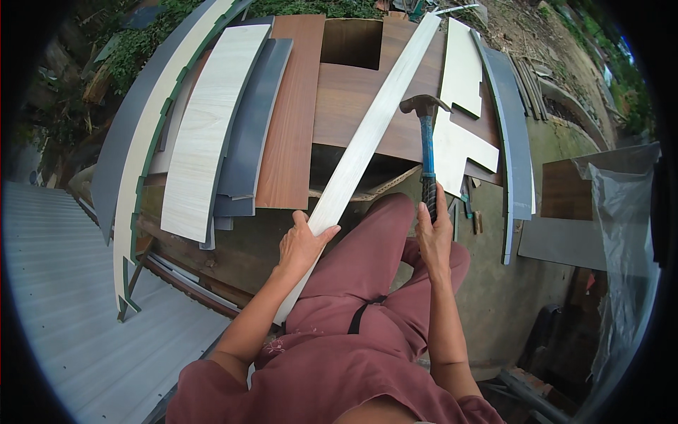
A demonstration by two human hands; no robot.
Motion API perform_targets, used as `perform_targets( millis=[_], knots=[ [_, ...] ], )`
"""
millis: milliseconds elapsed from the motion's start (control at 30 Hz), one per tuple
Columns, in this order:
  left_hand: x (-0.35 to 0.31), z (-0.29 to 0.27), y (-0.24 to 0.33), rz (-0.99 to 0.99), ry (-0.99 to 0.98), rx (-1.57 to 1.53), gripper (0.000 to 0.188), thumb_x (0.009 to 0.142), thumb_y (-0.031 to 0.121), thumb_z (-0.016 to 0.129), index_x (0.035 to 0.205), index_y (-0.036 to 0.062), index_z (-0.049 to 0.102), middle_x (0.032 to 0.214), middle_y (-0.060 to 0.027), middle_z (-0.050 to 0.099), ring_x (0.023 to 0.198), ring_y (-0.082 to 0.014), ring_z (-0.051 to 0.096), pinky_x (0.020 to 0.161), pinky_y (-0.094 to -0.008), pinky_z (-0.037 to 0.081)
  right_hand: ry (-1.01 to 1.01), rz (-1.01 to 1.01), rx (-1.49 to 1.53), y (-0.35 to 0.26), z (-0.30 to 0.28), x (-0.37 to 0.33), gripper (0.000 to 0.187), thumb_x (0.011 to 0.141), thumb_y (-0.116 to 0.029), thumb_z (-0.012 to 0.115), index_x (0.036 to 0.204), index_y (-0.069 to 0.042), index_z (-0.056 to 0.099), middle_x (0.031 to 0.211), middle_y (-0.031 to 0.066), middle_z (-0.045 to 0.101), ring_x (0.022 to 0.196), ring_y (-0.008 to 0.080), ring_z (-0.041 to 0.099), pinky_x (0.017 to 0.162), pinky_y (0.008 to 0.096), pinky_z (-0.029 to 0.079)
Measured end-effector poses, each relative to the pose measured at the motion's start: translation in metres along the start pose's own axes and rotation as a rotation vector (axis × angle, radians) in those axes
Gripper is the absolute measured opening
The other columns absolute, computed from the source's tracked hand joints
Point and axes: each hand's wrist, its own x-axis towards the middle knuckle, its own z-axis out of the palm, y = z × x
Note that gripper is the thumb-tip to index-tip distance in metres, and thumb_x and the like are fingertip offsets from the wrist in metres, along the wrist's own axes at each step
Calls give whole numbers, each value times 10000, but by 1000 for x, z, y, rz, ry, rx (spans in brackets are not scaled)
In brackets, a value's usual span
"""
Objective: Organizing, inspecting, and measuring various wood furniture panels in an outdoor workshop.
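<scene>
Left hand (300, 249) clasps the pale wood-grain strip (376, 121), slanting forward-right; right of it, right hand (435, 237) grips a claw hammer (427, 145).

Open-air work yard, cut boards (293, 113), hammer (427, 150), corrugated sheeting (92, 304), leafy plants (141, 63), littered earth (519, 42)

Soft daylight, faint shadows; edges bow into black corners, far-right greenery (639, 97) seemingly blurred
</scene>
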Motion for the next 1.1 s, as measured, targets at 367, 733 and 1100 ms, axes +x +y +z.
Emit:
perform_targets(
  millis=[367,733,1100],
  knots=[
    [-107,0,-67,-62,-27,59,705,789,348,694,1266,-39,346,1204,-288,500,1095,-428,522,890,-458,430,-12,-190,-100,-3,-8,-18,517,916,-116,548,1402,-88,373,1183,200,595,1030,304,615,866,367,464],
    [-107,2,-67,-48,-48,54,663,804,357,676,1224,-49,363,1176,-288,500,1082,-428,519,878,-460,435,-95,-204,-130,5,13,-23,535,893,-72,562,1396,-76,379,1178,209,580,1034,325,604,829,403,465],
    [-95,-2,-46,12,26,27,714,799,346,680,1296,-17,319,1210,-281,487,1049,-424,546,877,-468,441,-89,8,-8,9,-1,-33,548,922,-138,541,1429,-131,332,1009,179,629,823,257,624,775,340,475]
  ],
)
